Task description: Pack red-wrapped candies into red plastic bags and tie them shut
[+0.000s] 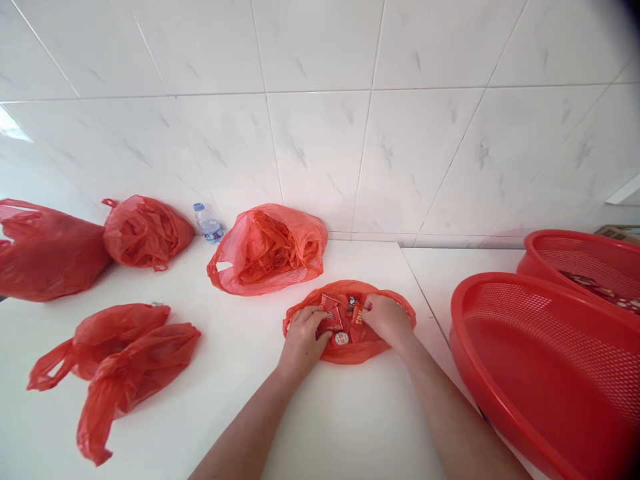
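Along the top of the frame, white marble-veined wall tiles rise behind a white counter, whose back edge runs against them; a seam crosses the counter at right, where a large oval red perforated plastic basket and a second red basket sit cut off by the frame edge; at upper left lie two bulging red plastic bags, then a clear water bottle with a blue cap lying against the wall; beside it sits a translucent red bag stuffed with orange-red plastic; a crumpled red bag lies at lower left; at centre, a flattened red plastic bag holds small red packets and a round white label; the left hand is half-curled, its fingers on the packets, and the right hand is bent downward at the bag's mouth; whether either hand grips anything, I cannot tell.
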Demonstrator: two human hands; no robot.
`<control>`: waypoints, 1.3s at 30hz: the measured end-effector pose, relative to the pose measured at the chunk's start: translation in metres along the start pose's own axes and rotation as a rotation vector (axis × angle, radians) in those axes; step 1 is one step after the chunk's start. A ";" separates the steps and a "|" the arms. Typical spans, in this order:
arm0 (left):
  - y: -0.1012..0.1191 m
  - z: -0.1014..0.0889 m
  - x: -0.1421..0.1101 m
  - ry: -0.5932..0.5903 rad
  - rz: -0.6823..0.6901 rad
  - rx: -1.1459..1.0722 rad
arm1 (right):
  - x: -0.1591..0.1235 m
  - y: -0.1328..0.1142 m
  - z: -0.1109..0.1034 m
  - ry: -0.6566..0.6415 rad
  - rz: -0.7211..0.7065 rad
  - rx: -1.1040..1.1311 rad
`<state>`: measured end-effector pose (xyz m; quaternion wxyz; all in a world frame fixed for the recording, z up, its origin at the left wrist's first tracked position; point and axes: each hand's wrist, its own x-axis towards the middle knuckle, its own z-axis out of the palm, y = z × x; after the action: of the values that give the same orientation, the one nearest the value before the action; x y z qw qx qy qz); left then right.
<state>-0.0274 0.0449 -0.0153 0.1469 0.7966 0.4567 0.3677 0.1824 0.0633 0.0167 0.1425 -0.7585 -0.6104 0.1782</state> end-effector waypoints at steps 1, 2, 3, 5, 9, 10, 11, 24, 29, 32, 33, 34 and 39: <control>0.000 0.000 -0.001 0.003 -0.012 0.012 | 0.000 0.000 0.000 0.028 0.009 -0.004; 0.000 0.001 -0.001 0.008 -0.023 0.021 | 0.000 0.000 0.000 0.058 0.016 -0.002; 0.000 0.001 -0.001 0.012 -0.031 0.029 | 0.000 0.000 -0.001 0.087 0.021 0.007; 0.000 0.001 -0.001 0.007 -0.029 0.036 | -0.002 -0.001 -0.002 0.140 0.019 0.042; -0.001 0.000 0.001 -0.022 -0.007 0.039 | -0.006 -0.005 -0.005 0.173 -0.013 0.152; -0.001 -0.001 0.001 -0.023 -0.007 0.040 | -0.008 -0.007 -0.006 0.163 -0.022 0.179; 0.000 -0.001 0.002 -0.023 -0.010 0.041 | -0.009 -0.008 -0.006 0.147 -0.031 0.201; 0.001 -0.002 0.002 -0.005 0.019 0.001 | -0.016 -0.017 -0.004 -0.125 -0.120 0.250; 0.003 -0.002 0.002 0.032 0.017 -0.013 | -0.018 -0.020 0.000 -0.235 -0.178 0.387; 0.004 -0.004 0.002 0.046 0.013 -0.019 | -0.016 -0.017 -0.001 -0.206 -0.171 0.411; 0.005 -0.004 0.002 0.050 0.013 -0.021 | -0.015 -0.015 -0.002 -0.189 -0.154 0.410; 0.006 -0.005 0.003 0.055 0.015 -0.024 | -0.014 -0.013 -0.004 -0.174 -0.137 0.407; 0.011 -0.008 0.003 0.043 0.034 -0.053 | -0.010 -0.005 -0.014 -0.131 -0.102 0.406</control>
<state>-0.0254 0.0406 -0.0024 0.1518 0.7920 0.4360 0.3994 0.1824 0.0550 0.0324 0.2613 -0.6691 -0.6076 0.3389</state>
